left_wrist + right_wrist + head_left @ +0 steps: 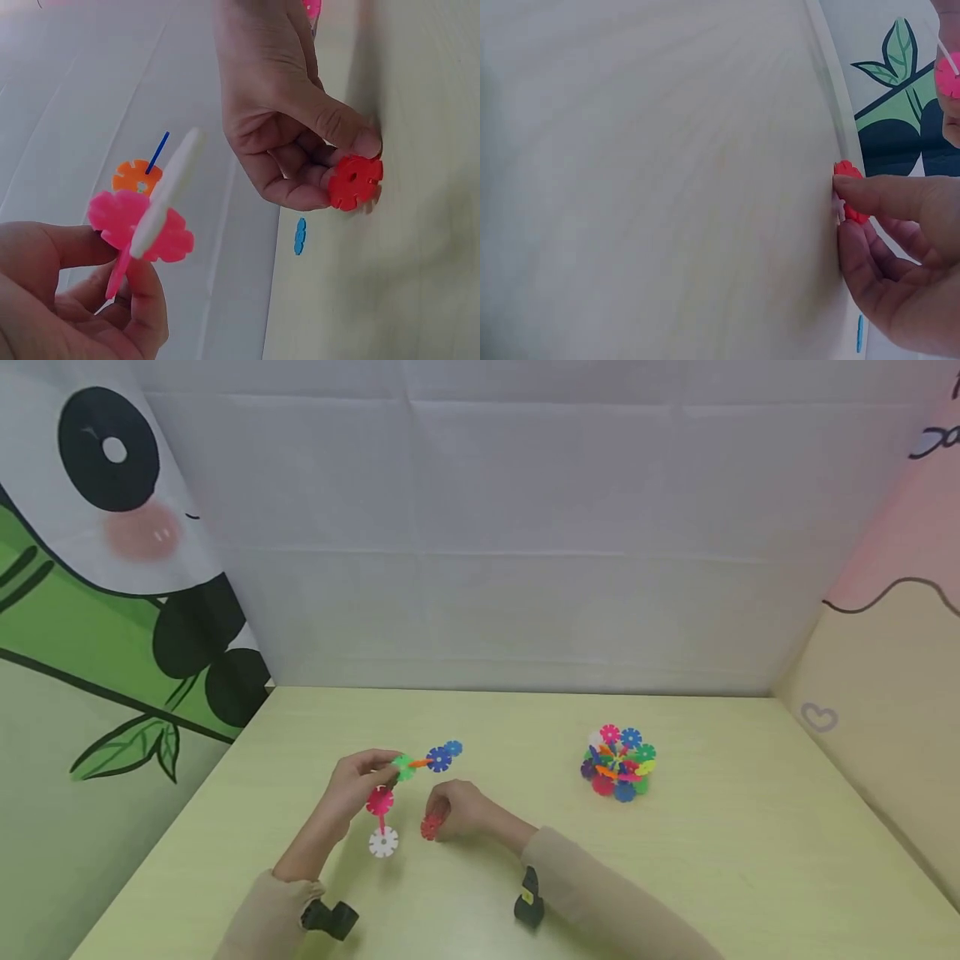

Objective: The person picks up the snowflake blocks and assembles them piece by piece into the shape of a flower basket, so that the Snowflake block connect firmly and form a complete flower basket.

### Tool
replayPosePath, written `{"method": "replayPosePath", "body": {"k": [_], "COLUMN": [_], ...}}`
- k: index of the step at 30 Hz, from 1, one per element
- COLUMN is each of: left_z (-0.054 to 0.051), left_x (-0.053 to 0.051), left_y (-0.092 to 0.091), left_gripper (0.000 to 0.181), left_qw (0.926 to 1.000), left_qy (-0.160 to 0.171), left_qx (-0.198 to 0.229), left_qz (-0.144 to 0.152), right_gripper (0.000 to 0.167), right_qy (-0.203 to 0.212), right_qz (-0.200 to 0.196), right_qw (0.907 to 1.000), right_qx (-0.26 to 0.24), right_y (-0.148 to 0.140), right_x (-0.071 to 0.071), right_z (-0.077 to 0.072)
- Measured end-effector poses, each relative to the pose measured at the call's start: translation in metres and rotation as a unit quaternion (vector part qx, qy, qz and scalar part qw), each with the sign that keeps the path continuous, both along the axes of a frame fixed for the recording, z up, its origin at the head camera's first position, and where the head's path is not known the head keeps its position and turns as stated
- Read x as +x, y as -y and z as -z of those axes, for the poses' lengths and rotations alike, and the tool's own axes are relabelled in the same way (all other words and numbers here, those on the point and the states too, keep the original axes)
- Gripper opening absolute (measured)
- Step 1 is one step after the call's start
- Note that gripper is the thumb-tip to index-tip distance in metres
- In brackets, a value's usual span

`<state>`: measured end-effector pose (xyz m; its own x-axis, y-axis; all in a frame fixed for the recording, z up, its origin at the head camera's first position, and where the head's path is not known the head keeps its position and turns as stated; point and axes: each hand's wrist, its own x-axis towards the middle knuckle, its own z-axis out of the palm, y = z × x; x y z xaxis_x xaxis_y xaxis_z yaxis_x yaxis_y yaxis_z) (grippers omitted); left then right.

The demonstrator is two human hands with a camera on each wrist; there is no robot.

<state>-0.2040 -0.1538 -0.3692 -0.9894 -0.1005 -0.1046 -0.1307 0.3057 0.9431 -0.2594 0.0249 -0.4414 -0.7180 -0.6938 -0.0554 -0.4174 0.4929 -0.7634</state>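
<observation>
My left hand pinches a chain of notched plastic snowflake discs above the table. White, pink, green, orange and dark blue discs show in it; fingers hide part of the joins. To its right, my right hand pinches a single red snowflake disc between thumb and fingers, low over the tabletop. The same red disc appears edge-on to the table in the right wrist view. A light blue disc lies apart on the table, beyond the right hand.
A many-coloured cluster of snowflake discs sits on the right side of the pale table. White cloth stands along the table's back edge, with printed panels at both sides.
</observation>
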Motion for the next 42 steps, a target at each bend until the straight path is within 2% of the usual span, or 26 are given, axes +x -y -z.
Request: {"method": "replayPosePath", "body": {"k": [7,11,14,17,20,22,28,33,37,40,42], "left_z": [-0.002,-0.002,0.001,0.004,0.007,0.008,0.01,0.012,0.011,0.01,0.01], "left_x": [-0.001,0.0,0.001,0.001,0.001,0.001,0.003,0.003,0.003,0.004,0.004], "left_y": [-0.013,-0.023,-0.03,-0.038,-0.047,-0.053,-0.068,-0.072,-0.073,-0.074,-0.075], "left_gripper": [0.028,0.027,0.025,0.024,0.024,0.023,0.021,0.021,0.024,0.024,0.024], "left_qw": [1.0,0.9999,0.9998,0.9996,0.9994,0.999,0.9978,0.997,0.9946,0.9927,0.9923], "left_qy": [-0.004,-0.001,0.001,0.0,-0.003,-0.007,-0.012,-0.002,0.007,0.01,0.009], "left_qx": [0.006,0.016,0.021,0.027,0.035,0.042,0.058,0.069,0.094,0.108,0.111], "left_qz": [0.0,0.001,0.001,0.002,0.007,0.012,0.029,0.034,0.045,0.053,0.053], "right_gripper": [0.018,0.014,0.014,0.015,0.017,0.018,0.017,0.019,0.021,0.021,0.022], "right_qy": [0.015,-0.015,-0.039,-0.064,-0.105,-0.127,-0.187,-0.241,-0.282,-0.288,-0.282], "right_qz": [0.036,0.06,0.106,0.16,0.199,0.214,0.221,0.212,0.207,0.21,0.214], "right_qw": [0.9978,0.9917,0.9785,0.9581,0.9375,0.9278,0.9121,0.8982,0.8804,0.87,0.868], "right_qx": [-0.054,-0.112,-0.172,-0.229,-0.265,-0.278,-0.29,-0.3,-0.32,-0.34,-0.348], "right_y": [-0.028,-0.06,-0.082,-0.097,-0.105,-0.107,-0.106,-0.106,-0.105,-0.105,-0.104], "right_x": [0.005,0.011,0.018,0.025,0.031,0.038,0.055,0.054,0.052,0.051,0.051], "right_z": [-0.002,-0.008,-0.014,-0.02,-0.022,-0.028,-0.05,-0.05,-0.05,-0.052,-0.053]}}
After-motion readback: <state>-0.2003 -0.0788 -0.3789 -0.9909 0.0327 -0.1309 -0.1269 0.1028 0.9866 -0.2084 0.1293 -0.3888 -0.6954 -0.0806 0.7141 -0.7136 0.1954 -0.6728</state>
